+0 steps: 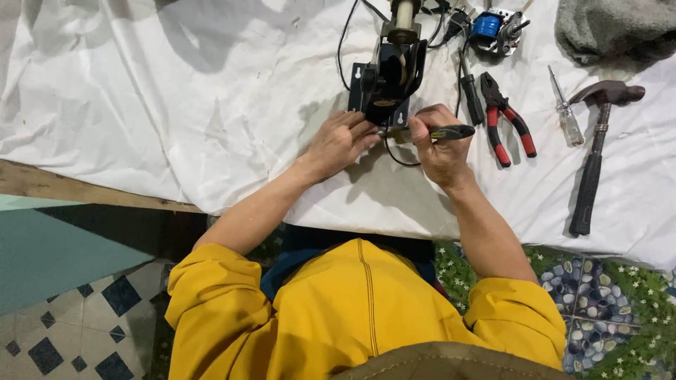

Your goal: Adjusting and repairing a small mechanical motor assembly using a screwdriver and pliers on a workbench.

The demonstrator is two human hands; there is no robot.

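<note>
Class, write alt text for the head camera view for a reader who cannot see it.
A person's left hand steadies a black motor-like device on a white cloth while the right hand holds a dark-handled screwdriver at its base. Red-handled pliers, a clear-handled screwdriver and a hammer lie to the right.

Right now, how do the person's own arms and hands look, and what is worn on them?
Both forearms are bare. Mustard-yellow sleeves are pushed up and bunched around the elbows on each side. The left hand and right hand wear no gloves. No ring, watch or bracelet can be seen.
</note>
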